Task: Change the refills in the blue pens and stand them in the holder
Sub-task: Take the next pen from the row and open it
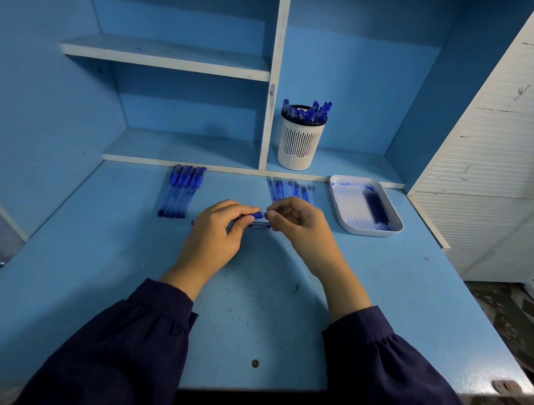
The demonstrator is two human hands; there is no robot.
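My left hand [218, 231] grips a blue pen [257, 216] above the middle of the desk, its blue end poking out to the right. My right hand [295, 217] pinches that end with fingertips. A clear pen piece [260, 225] lies just under the hands. Several capped blue pens [181, 190] lie in a row at the back left. A row of refills [287, 188] lies behind my right hand. The white slotted holder [300, 143] stands on the low shelf with several blue pens [308, 113] upright in it.
A white tray [338, 204] with ink stains and used refills [376, 207] sits at the back right of the blue desk [255, 323]. Shelves rise behind the desk. A white slatted panel [487, 179] stands to the right.
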